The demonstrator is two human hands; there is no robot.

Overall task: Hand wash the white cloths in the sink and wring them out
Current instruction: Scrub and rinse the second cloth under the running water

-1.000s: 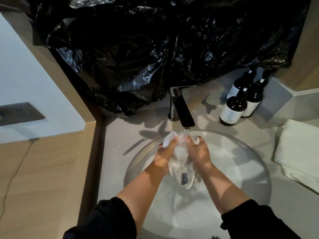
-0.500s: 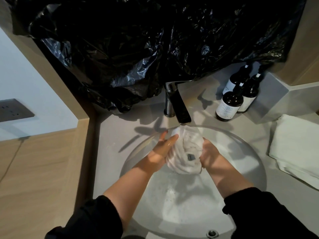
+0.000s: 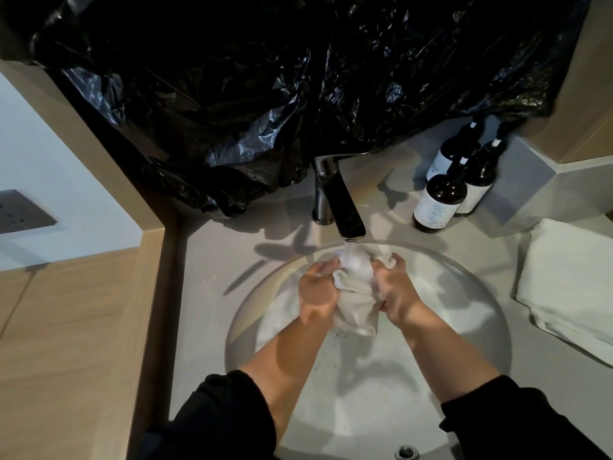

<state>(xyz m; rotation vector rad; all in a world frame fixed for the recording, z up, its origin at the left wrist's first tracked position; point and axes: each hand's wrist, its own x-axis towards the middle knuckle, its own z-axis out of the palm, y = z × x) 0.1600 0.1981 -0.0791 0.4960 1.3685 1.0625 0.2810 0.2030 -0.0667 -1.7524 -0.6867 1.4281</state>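
Note:
A wet white cloth point(image 3: 356, 295) is bunched up between my two hands over the round sink point(image 3: 477, 313). My left hand point(image 3: 316, 290) grips its left side with curled fingers. My right hand point(image 3: 393, 283) grips its right side, a fold of cloth poking out above the fingers. Water runs from the dark faucet point(image 3: 343, 207) straight onto the top of the cloth. The cloth's lower end hangs down between my wrists. Soapy water lies in the basin.
Three dark pump bottles point(image 3: 439, 202) stand behind the sink at the right. Folded white cloths point(image 3: 574, 287) lie on the counter at the right edge. Black plastic sheeting point(image 3: 265, 88) covers the wall behind the faucet. A wall socket point(image 3: 20, 212) sits at the left.
My left hand went from flat against the cloth to gripping it. Both hands have squeezed the cloth into a tighter bunch under the running water.

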